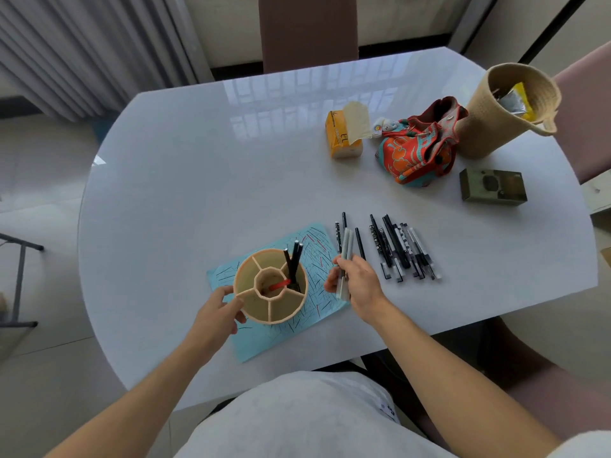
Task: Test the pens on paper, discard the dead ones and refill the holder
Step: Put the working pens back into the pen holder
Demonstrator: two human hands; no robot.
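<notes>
The right hand [358,284] pinches two pale grey pens [345,259], their tips pointing away from the person. Just left of it, the left hand [216,312] grips the rim of the tan divided holder [270,287], which stands on scribbled blue paper [317,252] and holds black pens [293,264] and a red one. Right of the right hand lies a row of black pens [401,251] on the white table [198,180].

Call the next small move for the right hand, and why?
Probably carry the grey pens that the right hand grips leftward and drop them into an outer compartment of the holder. The left hand steadies the holder on the scribbled blue paper, and black pens already stand in one compartment.
</notes>
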